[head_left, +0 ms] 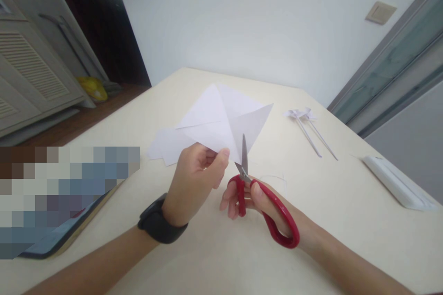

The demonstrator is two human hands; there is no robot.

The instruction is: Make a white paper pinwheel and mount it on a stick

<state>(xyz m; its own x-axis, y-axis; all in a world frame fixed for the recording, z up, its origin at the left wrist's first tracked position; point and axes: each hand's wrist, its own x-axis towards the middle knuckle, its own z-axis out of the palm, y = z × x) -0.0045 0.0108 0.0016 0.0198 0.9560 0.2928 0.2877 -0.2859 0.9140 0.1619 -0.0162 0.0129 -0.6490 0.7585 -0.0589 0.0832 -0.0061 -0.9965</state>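
My left hand (197, 175) pinches the near corner of a folded white paper sheet (224, 120) and holds it up above the table. A black watch sits on that wrist. My right hand (256, 203) has its fingers through the red handles of a pair of scissors (263, 203). The scissor blades point up and away, and they are partly into the paper's lower edge just right of my left thumb. More white paper (166, 145) lies flat on the table under the held sheet.
The cream table (346, 239) carries two small paper pinwheels on thin sticks (308, 124) at the back right, a white flat object (398, 179) by the right edge, and a tablet (69, 235) at the left, partly blurred. A cabinet and doorway stand left.
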